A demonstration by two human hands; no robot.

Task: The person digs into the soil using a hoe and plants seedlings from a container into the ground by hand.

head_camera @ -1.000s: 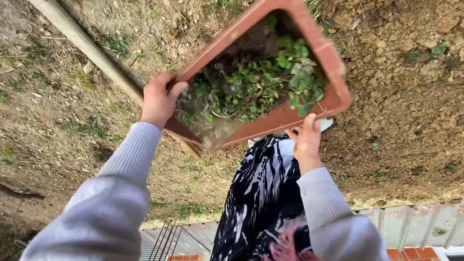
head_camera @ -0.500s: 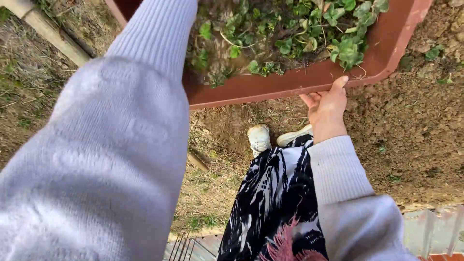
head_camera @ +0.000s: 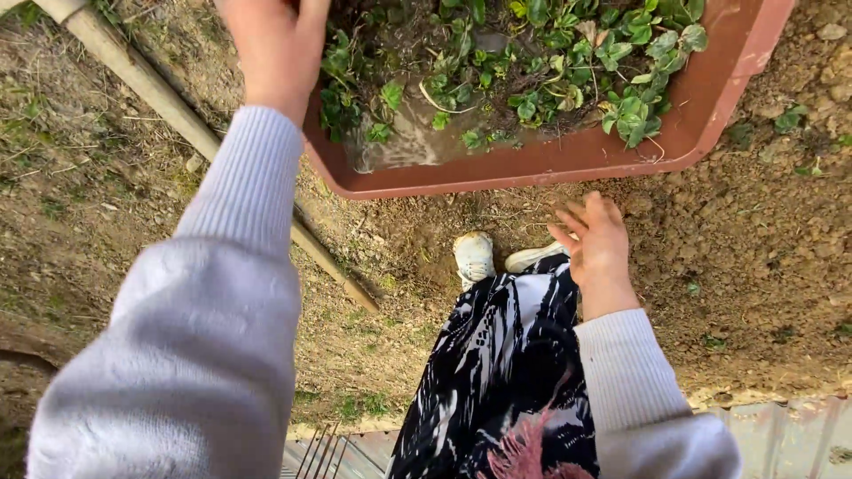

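- A long reddish-brown planter (head_camera: 568, 160) of leafy green plants (head_camera: 532, 80) sits on bare soil (head_camera: 763, 257), just ahead of a white shoe (head_camera: 473, 257).
- The left hand (head_camera: 275, 44) reaches over the planter's near left corner; its grip cannot be told.
- The right hand (head_camera: 599, 248) hovers open, fingers spread, just below the planter's near rim, holding nothing.
- Judged best: work both hands low at the rim, and watch the muddy water pooled in that corner.

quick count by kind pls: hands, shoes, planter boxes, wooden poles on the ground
hands: 2, left hand at the planter's edge, right hand open over the soil
shoes: 2, white shoes
planter boxes: 1, reddish-brown planter with leafy green plants
wooden poles: 1, wooden pole lying slantwise
total: 6
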